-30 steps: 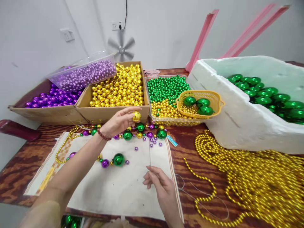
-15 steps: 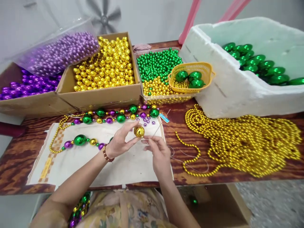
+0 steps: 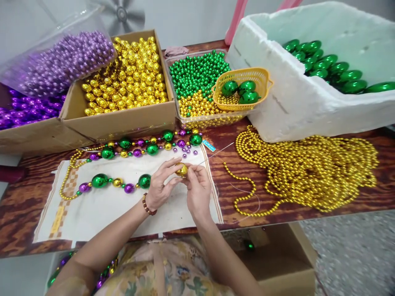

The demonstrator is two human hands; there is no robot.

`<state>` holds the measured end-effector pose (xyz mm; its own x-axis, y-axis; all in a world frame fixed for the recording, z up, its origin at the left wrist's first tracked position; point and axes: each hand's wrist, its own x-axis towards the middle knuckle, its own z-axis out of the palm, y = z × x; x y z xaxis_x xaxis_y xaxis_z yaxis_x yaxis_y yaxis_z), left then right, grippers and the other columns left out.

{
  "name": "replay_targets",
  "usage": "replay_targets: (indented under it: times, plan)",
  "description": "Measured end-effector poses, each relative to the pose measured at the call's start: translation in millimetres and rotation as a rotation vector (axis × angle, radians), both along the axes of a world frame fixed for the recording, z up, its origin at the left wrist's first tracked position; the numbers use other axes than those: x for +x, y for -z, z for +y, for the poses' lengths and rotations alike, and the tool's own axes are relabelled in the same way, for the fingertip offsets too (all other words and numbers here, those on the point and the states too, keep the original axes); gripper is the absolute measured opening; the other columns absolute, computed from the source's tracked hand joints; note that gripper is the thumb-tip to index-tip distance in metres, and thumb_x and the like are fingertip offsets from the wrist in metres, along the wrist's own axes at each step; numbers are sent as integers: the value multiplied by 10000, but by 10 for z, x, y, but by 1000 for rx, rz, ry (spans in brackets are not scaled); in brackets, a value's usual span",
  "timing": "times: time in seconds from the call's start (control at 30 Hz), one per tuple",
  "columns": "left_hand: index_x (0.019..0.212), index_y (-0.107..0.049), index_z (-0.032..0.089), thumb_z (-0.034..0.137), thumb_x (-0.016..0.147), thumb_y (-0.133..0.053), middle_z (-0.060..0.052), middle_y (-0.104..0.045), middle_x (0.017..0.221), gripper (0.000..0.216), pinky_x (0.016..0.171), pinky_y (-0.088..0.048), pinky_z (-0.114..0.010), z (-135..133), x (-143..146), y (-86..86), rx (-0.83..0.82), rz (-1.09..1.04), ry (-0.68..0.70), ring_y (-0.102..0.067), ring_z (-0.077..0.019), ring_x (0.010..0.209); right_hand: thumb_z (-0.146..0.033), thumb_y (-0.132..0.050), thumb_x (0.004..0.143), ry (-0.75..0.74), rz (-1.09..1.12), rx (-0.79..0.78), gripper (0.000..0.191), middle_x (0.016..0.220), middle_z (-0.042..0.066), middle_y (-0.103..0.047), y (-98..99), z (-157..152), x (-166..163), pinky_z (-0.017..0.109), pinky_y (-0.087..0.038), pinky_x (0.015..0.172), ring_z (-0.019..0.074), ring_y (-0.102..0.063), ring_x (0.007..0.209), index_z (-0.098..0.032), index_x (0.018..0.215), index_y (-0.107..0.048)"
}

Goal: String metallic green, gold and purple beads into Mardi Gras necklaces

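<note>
My left hand (image 3: pixel 161 185) pinches a shiny gold bead (image 3: pixel 182 169) between thumb and fingers, above a white cloth. My right hand (image 3: pixel 199 187) is closed, its fingertips against the bead's right side. A long thin needle (image 3: pixel 217 152) sticks out from the right hand toward the upper right; where it meets the bead is hidden. Beside the left hand, a strand with a large green bead (image 3: pixel 99 181) and smaller purple and gold ones lies across the cloth (image 3: pixel 123 220). Loose small purple beads (image 3: pixel 184 156) lie just beyond the hands.
Behind stand a cardboard box (image 3: pixel 123 122) of gold beads, a bag of purple beads (image 3: pixel 70 57), a clear tub (image 3: pixel 212 120) and a yellow basket (image 3: pixel 267 88) with green beads. On the right are a white foam box (image 3: pixel 277 111) and heaped gold bead chains (image 3: pixel 308 172).
My right hand has moved in against the gold bead, and its fingers now partly cover it. The needle leans further right. The whole view has shifted slightly.
</note>
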<state>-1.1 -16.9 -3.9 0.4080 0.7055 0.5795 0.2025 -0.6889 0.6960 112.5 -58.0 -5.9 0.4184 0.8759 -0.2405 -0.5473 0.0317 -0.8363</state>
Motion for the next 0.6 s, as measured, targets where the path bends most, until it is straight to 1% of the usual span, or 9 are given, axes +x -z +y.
replay_targets:
  times: [0.07,0.13,0.2,0.33,0.47,0.6]
  plan:
    - [1270,-607,253,203,934,-591,-110,-648,1262,339,1002,-527,-414,-30,33,9,-125,-55,-44,-622,-217,1180,-404,-692,832,16,-26,18,248,1014,43,-666,25,7,-10,246,-569,656,142,-641,824,-205,872,-549]
    - [1326,-558,261,209,915,-626,-98,-655,1249,419,998,-521,-392,-44,51,30,-231,-95,-67,-630,-208,1156,-393,-686,839,31,-49,34,233,1021,46,-674,40,10,-11,259,-572,674,147,-649,837,-204,876,-554]
    - [1343,-539,260,226,902,-649,-95,-653,1253,455,1003,-508,-381,-42,48,54,-300,-94,-65,-627,-207,1152,-378,-679,844,41,-72,41,212,1023,46,-680,50,12,-1,265,-574,675,152,-653,846,-203,879,-565]
    - [1251,-618,241,243,892,-665,-95,-658,1221,363,995,-500,-384,-13,11,75,-284,-87,-54,-616,-210,1136,-353,-683,834,25,-104,24,187,977,35,-678,70,16,23,261,-578,637,147,-649,807,-194,861,-589]
    - [1271,-624,254,250,893,-662,-104,-644,1244,379,1011,-492,-406,15,-9,90,-302,-134,-25,-600,-217,1163,-364,-686,829,9,-115,5,197,955,32,-673,104,28,23,257,-585,633,144,-647,801,-189,852,-598]
    - [1286,-628,272,245,899,-654,-101,-623,1278,389,1030,-486,-397,14,-7,131,-356,-178,2,-575,-216,1209,-362,-701,814,17,-95,7,207,953,30,-671,147,47,11,254,-593,635,153,-658,838,-190,853,-594]
